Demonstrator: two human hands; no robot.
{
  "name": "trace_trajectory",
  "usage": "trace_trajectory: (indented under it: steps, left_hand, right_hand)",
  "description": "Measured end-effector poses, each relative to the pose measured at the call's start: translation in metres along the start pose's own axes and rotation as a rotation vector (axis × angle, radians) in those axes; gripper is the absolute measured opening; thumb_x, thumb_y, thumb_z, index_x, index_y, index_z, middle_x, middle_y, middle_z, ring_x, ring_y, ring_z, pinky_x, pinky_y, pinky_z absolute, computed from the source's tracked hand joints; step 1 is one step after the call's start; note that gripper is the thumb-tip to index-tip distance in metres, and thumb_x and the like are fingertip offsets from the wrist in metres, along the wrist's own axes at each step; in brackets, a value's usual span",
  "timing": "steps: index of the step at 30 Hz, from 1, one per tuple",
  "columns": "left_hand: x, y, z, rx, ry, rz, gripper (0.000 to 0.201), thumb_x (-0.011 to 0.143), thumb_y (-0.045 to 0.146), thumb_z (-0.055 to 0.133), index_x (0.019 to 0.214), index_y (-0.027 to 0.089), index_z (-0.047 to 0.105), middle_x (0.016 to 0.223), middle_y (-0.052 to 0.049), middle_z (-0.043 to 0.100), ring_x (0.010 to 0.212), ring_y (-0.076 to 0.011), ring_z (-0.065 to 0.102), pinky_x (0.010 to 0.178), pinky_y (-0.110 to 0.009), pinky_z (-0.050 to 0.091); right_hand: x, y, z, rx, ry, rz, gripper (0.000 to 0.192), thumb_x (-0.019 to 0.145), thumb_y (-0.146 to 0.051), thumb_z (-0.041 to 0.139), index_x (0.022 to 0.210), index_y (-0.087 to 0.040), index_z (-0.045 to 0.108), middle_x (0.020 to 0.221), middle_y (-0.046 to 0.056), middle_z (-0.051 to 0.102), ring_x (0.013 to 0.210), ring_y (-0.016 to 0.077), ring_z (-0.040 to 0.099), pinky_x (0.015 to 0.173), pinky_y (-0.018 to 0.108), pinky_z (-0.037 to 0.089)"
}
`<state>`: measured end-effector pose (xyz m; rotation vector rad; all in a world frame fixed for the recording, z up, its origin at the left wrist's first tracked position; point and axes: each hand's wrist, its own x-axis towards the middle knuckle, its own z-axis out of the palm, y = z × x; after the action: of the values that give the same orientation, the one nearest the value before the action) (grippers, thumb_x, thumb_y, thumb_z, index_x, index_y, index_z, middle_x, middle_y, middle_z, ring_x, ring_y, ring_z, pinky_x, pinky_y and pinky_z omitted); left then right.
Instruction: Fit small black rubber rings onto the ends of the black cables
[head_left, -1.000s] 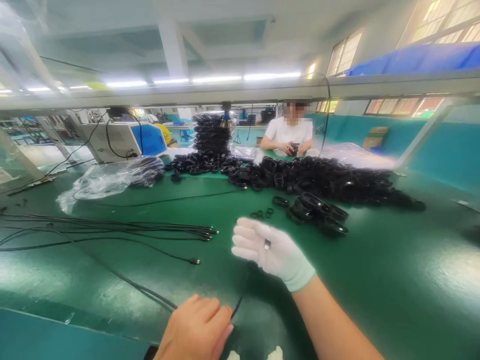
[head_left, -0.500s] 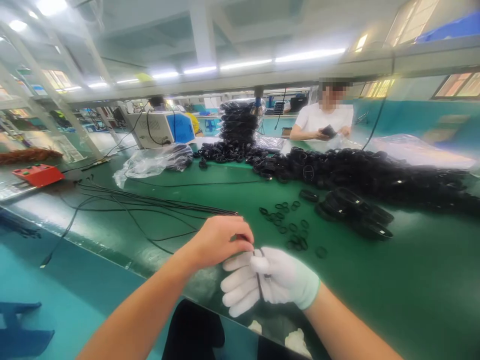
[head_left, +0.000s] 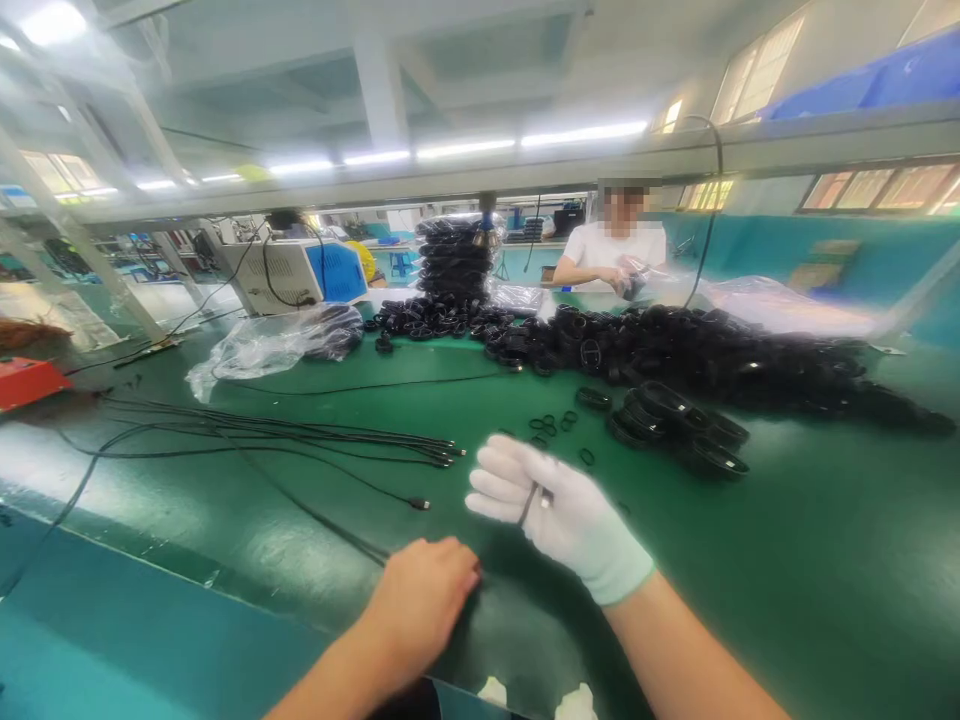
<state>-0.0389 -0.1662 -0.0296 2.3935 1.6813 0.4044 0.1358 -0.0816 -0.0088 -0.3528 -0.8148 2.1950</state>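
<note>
My bare left hand point(head_left: 424, 595) is low over the near part of the green table, fingers curled closed round black cable point(head_left: 349, 540) that runs in from the left. To its right is my right hand point(head_left: 559, 510), in a white glove with a pale green cuff. A thin dark cable piece point(head_left: 528, 506) crosses the glove, with a small metallic plug point(head_left: 547, 498) at the palm. The gloved fingers point left and how firmly they grip is partly hidden. Several black cables point(head_left: 360, 438) with plugs at their ends lie left of the glove. Small black rings point(head_left: 550, 424) lie beyond it.
A long heap of black looped parts point(head_left: 697, 345) stretches across the back right. Some clear plastic bags point(head_left: 277, 340) lie at back left, near a blue and white machine point(head_left: 292, 270). A red box point(head_left: 30, 383) sits far left. Opposite, a person point(head_left: 615, 245) handles something dark.
My left hand has come down from beside the glove toward the table's near edge. The gloved hand has risen slightly and turned. The whole view has shifted right.
</note>
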Motion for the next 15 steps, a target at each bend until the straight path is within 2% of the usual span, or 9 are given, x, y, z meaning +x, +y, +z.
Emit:
trace_trajectory:
  steps: [2, 4, 6, 8, 10, 12, 14, 15]
  left_hand:
    - [-0.004, 0.014, -0.016, 0.152, 0.049, 0.147, 0.027, 0.090, 0.020, 0.038, 0.073, 0.019, 0.059, 0.069, -0.002, 0.060, 0.058, -0.0151, 0.051, 0.057, -0.028, 0.033]
    - [0.004, 0.020, -0.040, 0.200, 0.158, 0.221, 0.028, 0.092, 0.027, 0.040, 0.074, 0.019, 0.060, 0.069, -0.001, 0.060, 0.061, -0.0151, 0.050, 0.060, -0.028, 0.032]
    - [0.018, 0.016, -0.063, 0.133, 0.156, 0.286, 0.026, 0.090, 0.035, 0.049, 0.075, 0.020, 0.063, 0.070, -0.001, 0.061, 0.067, -0.0144, 0.051, 0.064, -0.028, 0.034]
    - [0.032, 0.007, -0.074, -0.067, 0.086, 0.285, 0.023, 0.083, 0.039, 0.059, 0.074, 0.020, 0.066, 0.071, 0.001, 0.062, 0.070, -0.0132, 0.053, 0.066, -0.025, 0.037]
    - [0.041, -0.001, -0.071, -0.344, 0.021, 0.210, 0.020, 0.079, 0.038, 0.064, 0.074, 0.018, 0.067, 0.072, 0.001, 0.063, 0.070, -0.0123, 0.055, 0.064, -0.023, 0.040]
    - [0.043, -0.010, -0.056, -0.565, 0.002, 0.114, 0.020, 0.081, 0.034, 0.061, 0.077, 0.016, 0.068, 0.074, -0.001, 0.065, 0.070, -0.0129, 0.057, 0.063, -0.022, 0.042]
    - [0.039, -0.021, -0.039, -0.640, 0.037, 0.028, 0.023, 0.086, 0.030, 0.051, 0.080, 0.015, 0.068, 0.078, -0.003, 0.066, 0.072, -0.0141, 0.059, 0.065, -0.023, 0.044]
    - [0.036, -0.027, -0.030, -0.610, 0.064, -0.013, 0.025, 0.088, 0.028, 0.047, 0.082, 0.015, 0.068, 0.079, -0.003, 0.067, 0.073, -0.0146, 0.059, 0.066, -0.024, 0.044]
  right_hand:
    - [-0.001, 0.008, -0.003, -0.029, -0.039, 0.073, 0.029, 0.082, -0.032, 0.063, 0.104, -0.014, 0.059, 0.093, 0.009, 0.067, 0.086, 0.0203, 0.064, 0.088, 0.046, 0.046]
    - [-0.004, 0.019, -0.004, -0.033, -0.178, 0.214, 0.035, 0.078, -0.030, 0.068, 0.105, -0.009, 0.059, 0.089, 0.012, 0.068, 0.082, 0.0218, 0.066, 0.086, 0.047, 0.046]
    - [-0.008, 0.029, -0.001, -0.012, -0.330, 0.358, 0.043, 0.074, -0.031, 0.071, 0.107, -0.005, 0.058, 0.088, 0.016, 0.069, 0.080, 0.0253, 0.068, 0.084, 0.051, 0.046]
    - [-0.013, 0.034, 0.002, 0.021, -0.418, 0.456, 0.051, 0.071, -0.034, 0.072, 0.109, -0.003, 0.057, 0.090, 0.019, 0.069, 0.080, 0.0300, 0.069, 0.080, 0.053, 0.047]
    - [-0.016, 0.036, 0.007, 0.072, -0.439, 0.496, 0.053, 0.071, -0.035, 0.072, 0.111, -0.004, 0.057, 0.093, 0.019, 0.069, 0.084, 0.0318, 0.068, 0.077, 0.052, 0.049]
    - [-0.017, 0.036, 0.010, 0.116, -0.441, 0.472, 0.052, 0.071, -0.034, 0.072, 0.113, -0.008, 0.057, 0.096, 0.016, 0.069, 0.087, 0.0311, 0.068, 0.078, 0.051, 0.048]
    - [-0.016, 0.033, 0.012, 0.137, -0.430, 0.389, 0.052, 0.072, -0.034, 0.072, 0.116, -0.012, 0.056, 0.096, 0.012, 0.068, 0.087, 0.0284, 0.067, 0.082, 0.052, 0.046]
    - [-0.015, 0.031, 0.013, 0.151, -0.420, 0.341, 0.052, 0.072, -0.033, 0.073, 0.116, -0.013, 0.055, 0.091, 0.009, 0.068, 0.084, 0.0256, 0.067, 0.084, 0.053, 0.045]
